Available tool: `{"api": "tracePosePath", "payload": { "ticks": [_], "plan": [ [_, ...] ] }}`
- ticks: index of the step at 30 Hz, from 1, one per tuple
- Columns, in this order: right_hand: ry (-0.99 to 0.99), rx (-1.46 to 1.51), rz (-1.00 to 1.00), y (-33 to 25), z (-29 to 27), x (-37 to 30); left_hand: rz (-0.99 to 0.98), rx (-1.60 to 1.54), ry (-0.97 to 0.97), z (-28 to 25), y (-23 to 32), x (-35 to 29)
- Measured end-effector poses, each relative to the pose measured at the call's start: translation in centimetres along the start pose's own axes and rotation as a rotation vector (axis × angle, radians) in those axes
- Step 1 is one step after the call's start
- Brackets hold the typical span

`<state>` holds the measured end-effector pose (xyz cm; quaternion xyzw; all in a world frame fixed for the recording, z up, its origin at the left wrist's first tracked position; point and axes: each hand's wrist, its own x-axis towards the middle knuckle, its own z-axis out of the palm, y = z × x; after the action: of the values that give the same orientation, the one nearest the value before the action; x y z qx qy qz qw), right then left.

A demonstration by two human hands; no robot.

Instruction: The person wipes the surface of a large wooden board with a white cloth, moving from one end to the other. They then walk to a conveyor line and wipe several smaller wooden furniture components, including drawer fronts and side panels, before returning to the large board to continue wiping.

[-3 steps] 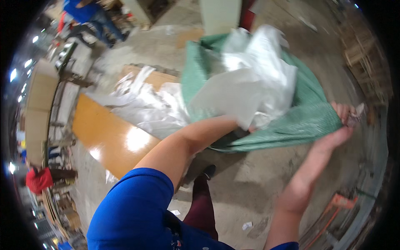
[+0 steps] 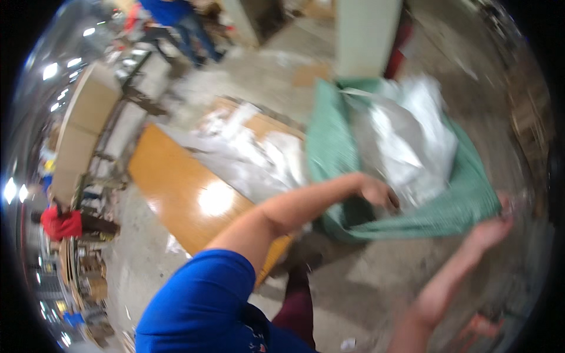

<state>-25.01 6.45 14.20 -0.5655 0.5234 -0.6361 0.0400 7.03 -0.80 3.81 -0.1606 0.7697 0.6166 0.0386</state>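
Observation:
A large green woven sack (image 2: 332,138) stands with its mouth spread wide on the floor in front of me. Crumpled white and translucent plastic sheeting (image 2: 432,135) fills part of it and rises above the rim. Over the near side of the mouth is my left hand (image 2: 378,193), fingers loosely bent downward and apart, with no sheet visibly gripped. My right hand (image 2: 494,230) is closed on the sack's right corner and pulls the rim taut. Blur hides its fingertips. Something clear and crinkled, too smeared to name, shows just beyond that hand.
A glossy orange-brown board (image 2: 176,176) lies left of the sack, beside loose white sheeting (image 2: 259,159) and cardboard. A pale pillar (image 2: 368,38) stands behind the sack. Co-workers in blue (image 2: 165,10) and red (image 2: 62,223) are at the left, near long benches. An orange frame (image 2: 479,329) is at lower right.
The sheeting near my left hand has dropped lower into the sack, and that hand now shows above the rim. My right hand keeps its hold. The whole view has shifted.

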Motion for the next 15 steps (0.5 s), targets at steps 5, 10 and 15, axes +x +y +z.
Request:
{"api": "tracePosePath", "payload": {
  "ticks": [5,10,15],
  "plan": [
    [0.205,0.262,-0.065,-13.0,1.8,-5.6,0.25,0.084,0.78,6.8,7.4,-16.5],
    [-0.374,0.721,0.515,-29.2,16.8,-23.3,0.452,-0.172,0.801,16.8,13.2,-28.8],
    [-0.443,0.961,0.677,-41.8,23.8,-32.6,0.32,-0.118,1.148,24.2,10.8,-42.1]
  ]
}}
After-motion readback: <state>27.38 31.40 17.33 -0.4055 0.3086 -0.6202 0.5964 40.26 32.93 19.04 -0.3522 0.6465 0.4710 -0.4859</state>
